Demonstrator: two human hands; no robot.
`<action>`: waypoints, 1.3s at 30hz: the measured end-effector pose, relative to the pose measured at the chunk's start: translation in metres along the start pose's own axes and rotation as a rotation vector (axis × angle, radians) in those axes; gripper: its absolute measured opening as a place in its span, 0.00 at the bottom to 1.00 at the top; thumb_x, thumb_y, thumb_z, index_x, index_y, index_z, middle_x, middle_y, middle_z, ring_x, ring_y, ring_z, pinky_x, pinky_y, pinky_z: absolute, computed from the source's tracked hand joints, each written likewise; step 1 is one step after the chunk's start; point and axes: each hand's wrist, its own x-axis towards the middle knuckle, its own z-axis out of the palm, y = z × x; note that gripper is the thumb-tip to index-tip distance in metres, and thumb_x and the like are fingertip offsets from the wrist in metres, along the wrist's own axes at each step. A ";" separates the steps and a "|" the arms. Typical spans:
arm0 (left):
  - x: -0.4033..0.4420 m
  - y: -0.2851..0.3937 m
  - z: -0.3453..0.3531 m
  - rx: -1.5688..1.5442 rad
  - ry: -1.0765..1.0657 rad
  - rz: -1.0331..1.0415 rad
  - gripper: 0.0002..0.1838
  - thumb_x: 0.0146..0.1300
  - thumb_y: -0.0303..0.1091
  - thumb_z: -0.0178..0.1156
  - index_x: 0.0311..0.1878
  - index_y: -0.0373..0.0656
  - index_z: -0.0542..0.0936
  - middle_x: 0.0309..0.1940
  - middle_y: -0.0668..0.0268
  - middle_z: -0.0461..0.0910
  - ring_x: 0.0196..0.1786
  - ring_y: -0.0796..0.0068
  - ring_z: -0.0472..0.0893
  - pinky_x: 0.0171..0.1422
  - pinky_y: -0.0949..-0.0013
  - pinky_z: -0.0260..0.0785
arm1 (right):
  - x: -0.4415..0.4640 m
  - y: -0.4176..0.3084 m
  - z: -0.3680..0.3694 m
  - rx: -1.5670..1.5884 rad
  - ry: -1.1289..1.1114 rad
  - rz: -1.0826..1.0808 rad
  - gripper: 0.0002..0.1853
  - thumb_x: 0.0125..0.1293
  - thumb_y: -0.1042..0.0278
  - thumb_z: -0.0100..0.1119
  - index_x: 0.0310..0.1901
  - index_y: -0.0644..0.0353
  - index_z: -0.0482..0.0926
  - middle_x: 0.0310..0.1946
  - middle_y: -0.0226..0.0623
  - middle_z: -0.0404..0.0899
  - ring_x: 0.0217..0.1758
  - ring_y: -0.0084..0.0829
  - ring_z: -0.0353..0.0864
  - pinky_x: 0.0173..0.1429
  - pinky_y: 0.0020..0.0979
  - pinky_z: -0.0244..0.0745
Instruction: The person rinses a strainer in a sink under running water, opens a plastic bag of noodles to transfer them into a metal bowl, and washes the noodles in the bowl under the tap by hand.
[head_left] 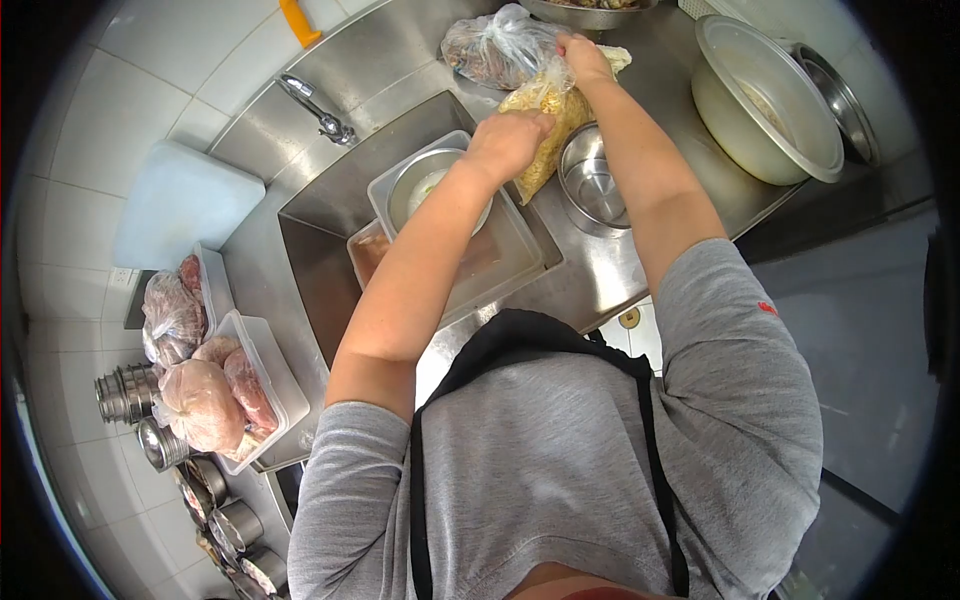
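Fingers [541, 121] seemingly grip yellow-filled bag [548, 165].

On the stainless-steel counter [665, 75], a plastic bag [490, 50] is laid at twelve o'clock. A basin [738, 130] is set at two.

Bagged food [571, 113] yellow; board [185, 205] pale blue; shirt [545, 450] grey; apron [540, 335] black.

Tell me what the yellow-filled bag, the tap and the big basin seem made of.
Bag: thin, clear plastic, slightly glossy; it wrinkles and yellow contents show through. Tap: likely chromed metal, given its bright, mirror-like highlights. Basin: pale, satiny; its soft sheen suggests aluminium, though plastic is possible.
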 end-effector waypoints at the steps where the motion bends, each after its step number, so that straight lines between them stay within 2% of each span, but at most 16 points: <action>1: -0.001 0.001 0.000 -0.019 0.011 0.016 0.08 0.62 0.36 0.49 0.35 0.43 0.72 0.34 0.59 0.77 0.40 0.54 0.76 0.42 0.55 0.68 | 0.001 0.003 0.000 0.001 -0.001 -0.001 0.05 0.56 0.69 0.49 0.35 0.54 0.71 0.40 0.43 0.74 0.47 0.45 0.74 0.47 0.41 0.69; 3: -0.003 0.002 0.000 -0.039 0.021 0.034 0.08 0.61 0.36 0.49 0.34 0.42 0.72 0.34 0.59 0.77 0.40 0.54 0.76 0.42 0.55 0.68 | 0.001 0.009 0.000 -0.051 -0.044 -0.001 0.08 0.60 0.66 0.46 0.39 0.52 0.75 0.46 0.42 0.74 0.49 0.44 0.75 0.50 0.41 0.70; 10: -0.010 0.001 -0.006 0.018 0.101 0.053 0.07 0.60 0.36 0.51 0.35 0.43 0.73 0.34 0.62 0.77 0.43 0.58 0.76 0.43 0.57 0.68 | -0.003 0.011 -0.006 -0.016 0.025 0.071 0.08 0.57 0.67 0.50 0.38 0.51 0.76 0.41 0.41 0.76 0.46 0.42 0.76 0.48 0.40 0.71; 13: -0.011 -0.012 -0.010 -0.017 0.141 -0.011 0.07 0.60 0.36 0.52 0.37 0.44 0.74 0.36 0.62 0.75 0.44 0.59 0.75 0.44 0.58 0.68 | 0.004 0.006 -0.040 -0.090 -0.262 -0.134 0.09 0.51 0.65 0.57 0.35 0.54 0.77 0.32 0.38 0.80 0.39 0.39 0.79 0.42 0.36 0.72; 16: -0.013 -0.022 0.000 -0.123 0.207 -0.016 0.06 0.59 0.35 0.54 0.38 0.45 0.74 0.37 0.61 0.71 0.44 0.59 0.75 0.44 0.58 0.68 | -0.023 -0.029 -0.101 0.014 -0.344 -0.288 0.13 0.48 0.64 0.62 0.37 0.55 0.77 0.34 0.38 0.81 0.38 0.36 0.79 0.41 0.34 0.72; 19: -0.017 -0.019 0.009 -0.188 0.287 0.009 0.06 0.58 0.33 0.56 0.38 0.44 0.74 0.37 0.62 0.71 0.45 0.58 0.74 0.46 0.59 0.68 | -0.039 -0.053 -0.098 0.228 -0.575 -0.427 0.20 0.44 0.61 0.67 0.40 0.56 0.78 0.35 0.37 0.81 0.39 0.35 0.80 0.41 0.33 0.73; 23: -0.024 -0.012 0.013 -0.192 0.328 0.008 0.06 0.57 0.33 0.57 0.38 0.45 0.74 0.40 0.62 0.69 0.47 0.59 0.71 0.48 0.59 0.68 | -0.053 -0.053 -0.052 0.027 -0.602 -0.451 0.25 0.41 0.60 0.69 0.44 0.57 0.78 0.36 0.37 0.81 0.41 0.36 0.80 0.45 0.34 0.73; 25: -0.026 -0.013 0.015 -0.189 0.327 -0.004 0.07 0.56 0.32 0.58 0.38 0.44 0.75 0.41 0.62 0.70 0.47 0.58 0.71 0.49 0.61 0.67 | -0.063 -0.045 -0.036 -0.034 -0.414 -0.574 0.31 0.42 0.57 0.70 0.50 0.57 0.75 0.47 0.41 0.76 0.49 0.38 0.76 0.53 0.36 0.71; 28: -0.024 -0.013 0.015 -0.196 0.341 0.093 0.09 0.56 0.33 0.60 0.40 0.44 0.76 0.42 0.60 0.70 0.47 0.58 0.71 0.49 0.62 0.67 | -0.083 -0.048 -0.039 -0.109 -0.485 -0.486 0.37 0.42 0.55 0.70 0.56 0.57 0.69 0.57 0.45 0.66 0.57 0.42 0.70 0.59 0.38 0.66; 29: -0.022 -0.012 0.014 -0.239 0.431 0.043 0.13 0.55 0.36 0.61 0.43 0.44 0.75 0.43 0.59 0.69 0.48 0.58 0.70 0.51 0.62 0.66 | -0.083 -0.054 -0.042 -0.201 -0.639 -0.370 0.42 0.41 0.52 0.71 0.60 0.52 0.65 0.61 0.46 0.59 0.61 0.45 0.65 0.61 0.38 0.65; 31: -0.015 -0.015 0.016 -0.287 0.522 -0.002 0.17 0.55 0.39 0.63 0.45 0.44 0.74 0.45 0.59 0.69 0.49 0.59 0.70 0.52 0.61 0.65 | -0.078 -0.043 -0.036 -0.101 -0.650 -0.403 0.44 0.41 0.53 0.72 0.61 0.53 0.64 0.61 0.45 0.60 0.61 0.45 0.64 0.62 0.38 0.63; 33: -0.010 -0.031 0.027 -0.561 0.521 -0.315 0.36 0.50 0.45 0.67 0.60 0.43 0.63 0.53 0.56 0.66 0.55 0.59 0.68 0.60 0.62 0.61 | -0.064 -0.033 -0.033 -0.001 -0.663 -0.438 0.45 0.40 0.54 0.72 0.63 0.53 0.62 0.60 0.44 0.60 0.62 0.46 0.63 0.63 0.38 0.62; 34: -0.014 -0.042 0.042 -0.564 0.518 -0.312 0.36 0.50 0.45 0.67 0.60 0.43 0.63 0.53 0.56 0.66 0.55 0.59 0.68 0.60 0.62 0.61 | -0.055 -0.030 -0.032 0.001 -0.683 -0.406 0.46 0.39 0.54 0.73 0.63 0.51 0.61 0.60 0.43 0.60 0.62 0.45 0.63 0.63 0.38 0.62; 36: -0.020 -0.062 0.071 -0.702 0.172 -0.376 0.54 0.46 0.48 0.70 0.67 0.41 0.45 0.60 0.53 0.60 0.61 0.58 0.63 0.66 0.63 0.55 | -0.054 -0.032 -0.037 0.002 -0.696 -0.365 0.47 0.39 0.53 0.73 0.64 0.50 0.61 0.61 0.43 0.59 0.62 0.45 0.63 0.63 0.37 0.62; 37: -0.027 -0.053 0.076 -0.873 0.033 -0.420 0.61 0.43 0.41 0.73 0.68 0.39 0.35 0.62 0.52 0.57 0.64 0.59 0.60 0.68 0.64 0.53 | -0.058 -0.042 -0.044 -0.082 -0.753 -0.325 0.47 0.39 0.53 0.73 0.64 0.47 0.61 0.61 0.43 0.58 0.63 0.45 0.62 0.64 0.37 0.62; 39: -0.035 -0.039 0.091 -0.982 0.079 -0.390 0.59 0.42 0.37 0.74 0.67 0.39 0.38 0.62 0.54 0.58 0.64 0.61 0.61 0.68 0.65 0.53 | -0.057 -0.056 -0.039 -0.257 -0.833 -0.325 0.46 0.40 0.52 0.73 0.64 0.44 0.61 0.62 0.44 0.58 0.64 0.44 0.61 0.64 0.38 0.61</action>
